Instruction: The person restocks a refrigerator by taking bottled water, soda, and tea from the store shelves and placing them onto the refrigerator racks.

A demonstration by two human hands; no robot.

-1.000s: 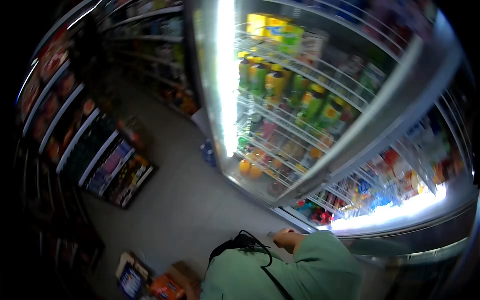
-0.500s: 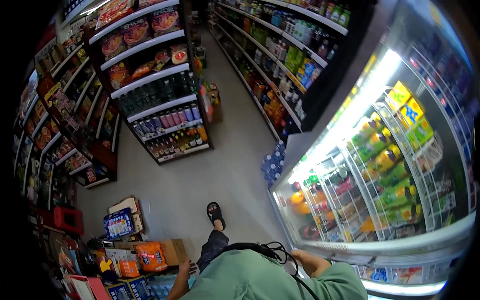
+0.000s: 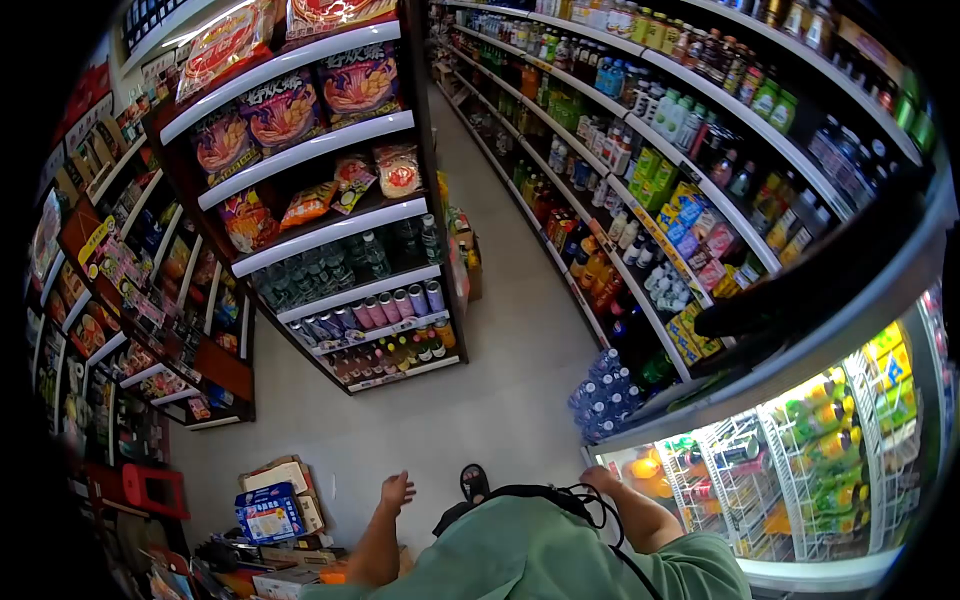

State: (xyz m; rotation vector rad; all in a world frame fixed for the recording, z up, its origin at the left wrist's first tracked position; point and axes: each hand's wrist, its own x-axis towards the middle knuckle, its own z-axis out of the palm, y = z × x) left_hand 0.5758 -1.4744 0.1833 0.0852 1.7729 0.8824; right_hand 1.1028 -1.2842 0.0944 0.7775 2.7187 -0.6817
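My left hand (image 3: 397,491) is raised in front of my body on the left. Its fingers are apart and hold nothing. Below it, to the side, lie cartons and packages on the floor. On the other side, my right hand (image 3: 601,480) hangs beside the lit drinks fridge (image 3: 700,432), close to its near left corner. The fingers there are too small to make out, and I cannot tell whether they touch the fridge. A dark cord (image 3: 608,520) crosses the front of my green shirt. One sandalled foot (image 3: 473,482) is on the grey floor.
Ahead stands a shelf unit (image 3: 350,270) with noodle packs, bottles and cans. A long drinks shelf (image 3: 640,130) runs along the right. Wrapped water bottles (image 3: 605,395) sit by the fridge. At left are a red stool (image 3: 155,490) and a blue box (image 3: 270,513).
The view has moved forward, with the shelf unit nearer and the fridge now lower at right. My left hand has risen away from my side, and the other foot position has shifted.
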